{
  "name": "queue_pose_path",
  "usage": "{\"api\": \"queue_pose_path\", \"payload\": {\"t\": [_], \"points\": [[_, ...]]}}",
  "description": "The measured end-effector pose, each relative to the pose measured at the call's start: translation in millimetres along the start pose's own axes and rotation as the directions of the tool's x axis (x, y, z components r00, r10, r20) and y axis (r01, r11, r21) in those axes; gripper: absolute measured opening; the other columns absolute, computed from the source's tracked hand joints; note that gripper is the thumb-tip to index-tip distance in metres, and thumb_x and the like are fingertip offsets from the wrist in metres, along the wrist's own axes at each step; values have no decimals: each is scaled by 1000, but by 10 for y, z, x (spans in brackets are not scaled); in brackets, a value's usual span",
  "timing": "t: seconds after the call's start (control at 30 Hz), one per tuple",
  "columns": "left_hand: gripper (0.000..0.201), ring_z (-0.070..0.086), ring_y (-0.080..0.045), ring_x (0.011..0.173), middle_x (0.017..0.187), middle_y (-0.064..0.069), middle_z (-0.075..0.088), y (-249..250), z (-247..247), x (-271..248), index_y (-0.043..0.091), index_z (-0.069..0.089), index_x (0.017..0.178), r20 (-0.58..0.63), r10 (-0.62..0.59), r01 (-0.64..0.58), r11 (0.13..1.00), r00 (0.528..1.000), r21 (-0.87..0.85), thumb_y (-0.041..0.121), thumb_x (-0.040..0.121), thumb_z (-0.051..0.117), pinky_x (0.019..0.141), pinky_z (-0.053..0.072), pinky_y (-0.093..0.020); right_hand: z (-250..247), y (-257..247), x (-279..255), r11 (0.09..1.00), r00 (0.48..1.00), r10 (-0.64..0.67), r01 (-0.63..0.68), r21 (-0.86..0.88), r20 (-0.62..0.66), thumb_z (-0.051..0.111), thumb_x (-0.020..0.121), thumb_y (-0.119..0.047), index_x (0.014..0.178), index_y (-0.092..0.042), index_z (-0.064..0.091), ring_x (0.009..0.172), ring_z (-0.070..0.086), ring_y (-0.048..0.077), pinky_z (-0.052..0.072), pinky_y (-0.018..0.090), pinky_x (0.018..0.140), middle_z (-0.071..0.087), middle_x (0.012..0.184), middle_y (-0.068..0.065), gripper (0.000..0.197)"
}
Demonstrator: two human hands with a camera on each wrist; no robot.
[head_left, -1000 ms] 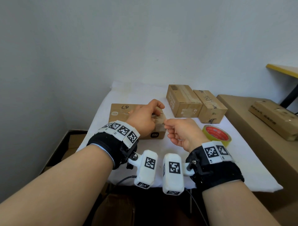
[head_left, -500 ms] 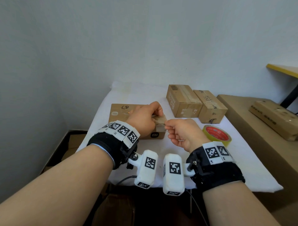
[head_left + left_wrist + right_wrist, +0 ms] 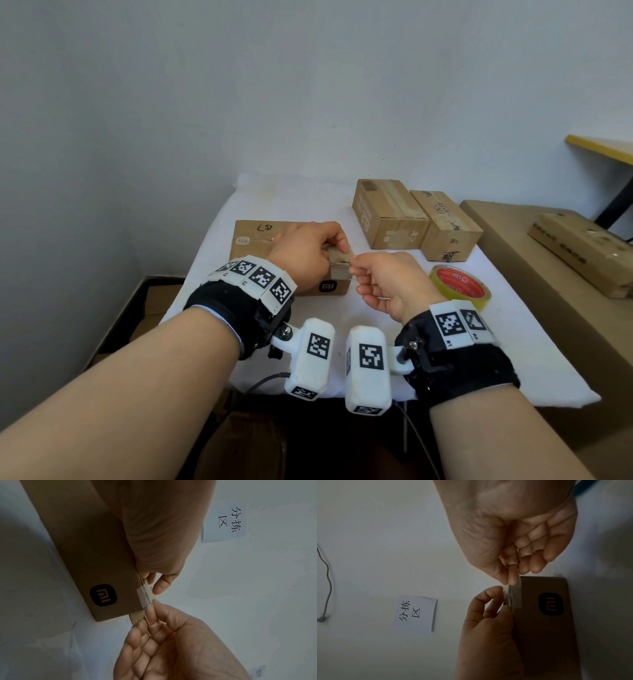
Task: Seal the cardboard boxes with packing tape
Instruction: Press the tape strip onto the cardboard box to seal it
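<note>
Item: cardboard box point(image 3: 263, 240) with a black logo on its near face, lying flat toward the left edge of the surface point(image 3: 513, 359), its right end facing the middle. A short clear tape strip point(image 3: 145, 595) was stuck across the corner of that end, one part on the logo face, the rest standing free.

Risks, as judged — the free end could fold back on itself or cling to the fingertips point(image 3: 511, 577), since it was held by a small pinch alone; it could land crooked or wrinkled and leave the end flap point(image 3: 135, 617), which showed slightly proud of the box, not held down; the light box could slide if the steadying grip eased.

Hands: left hand point(image 3: 301, 253) lay over the top of the box at its right end, fingers curled over the edge, thumb beside the strip. Right hand point(image 3: 387, 284) was just off that end, thumb and forefinger pinching the strip's free end, other fingers curled loosely, palm turned up.

Nearby: tape roll point(image 3: 459, 286) flat near the right edge; two further boxes point(image 3: 390, 214) side by side toward the far edge.
</note>
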State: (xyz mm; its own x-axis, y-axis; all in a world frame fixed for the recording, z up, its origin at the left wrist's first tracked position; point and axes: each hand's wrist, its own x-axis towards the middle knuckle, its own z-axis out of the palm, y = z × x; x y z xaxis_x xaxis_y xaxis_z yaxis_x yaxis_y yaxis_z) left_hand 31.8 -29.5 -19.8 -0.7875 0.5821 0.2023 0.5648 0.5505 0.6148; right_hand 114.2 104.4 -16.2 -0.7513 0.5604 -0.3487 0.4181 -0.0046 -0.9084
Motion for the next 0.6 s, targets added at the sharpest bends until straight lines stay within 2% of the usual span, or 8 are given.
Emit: {"api": "queue_pose_path", "payload": {"t": [0.13, 0.27, 0.33, 0.47, 0.6], "points": [[42, 56, -19, 105, 91, 20, 61, -5, 5, -3, 45, 63, 87, -4, 13, -13, 1000, 1000, -24, 18, 67, 37, 98, 45, -46, -3, 5, 7, 1000, 1000, 8, -8, -11, 4, 68, 90, -20, 77, -11, 71, 58, 57, 13, 47, 25, 58, 62, 63, 0, 16], [42, 54, -18, 106, 84, 22, 56, 8, -15, -2, 41, 68, 94, 7, 29, -29, 999, 1000, 38, 9, 79, 47, 99, 42, -44, -5, 6, 12, 1000, 1000, 3, -3, -7, 8, 69, 90, -20, 76, -11, 71, 58, 56, 13, 46, 24, 58, 61, 64, 1, 17], [43, 55, -18, 105, 82, 23, 54, 13, -22, -8, 41, 69, 94, 13, 29, -29, 999, 999, 46, 7, 79, 47, 99, 42, -44, -6, 8, 19, 1000, 1000, 1, -1, -6, 9, 69, 90, -20, 76, -11, 71, 58, 56, 13, 46, 24, 58, 61, 64, 1, 16], [40, 55, -20, 105, 84, 22, 55, 34, -34, -30, 50, 63, 81, 27, 9, -9, 1000, 1000, -12, 24, 67, 36, 100, 43, -47, -9, 17, 28, 1000, 1000, 2, -2, -19, 13, 69, 89, -22, 77, -11, 71, 58, 57, 13, 46, 25, 58, 61, 64, 0, 16], [38, 55, -21, 105, 88, 20, 58, 42, -17, -36, 53, 61, 73, 23, -5, 7, 998, 1000, -63, 28, 65, 34, 101, 44, -46, -13, 22, 22, 1000, 1000, 13, -13, -13, 19, 66, 95, -31, 78, -12, 72, 57, 57, 13, 46, 24, 57, 61, 62, -1, 26]]}}
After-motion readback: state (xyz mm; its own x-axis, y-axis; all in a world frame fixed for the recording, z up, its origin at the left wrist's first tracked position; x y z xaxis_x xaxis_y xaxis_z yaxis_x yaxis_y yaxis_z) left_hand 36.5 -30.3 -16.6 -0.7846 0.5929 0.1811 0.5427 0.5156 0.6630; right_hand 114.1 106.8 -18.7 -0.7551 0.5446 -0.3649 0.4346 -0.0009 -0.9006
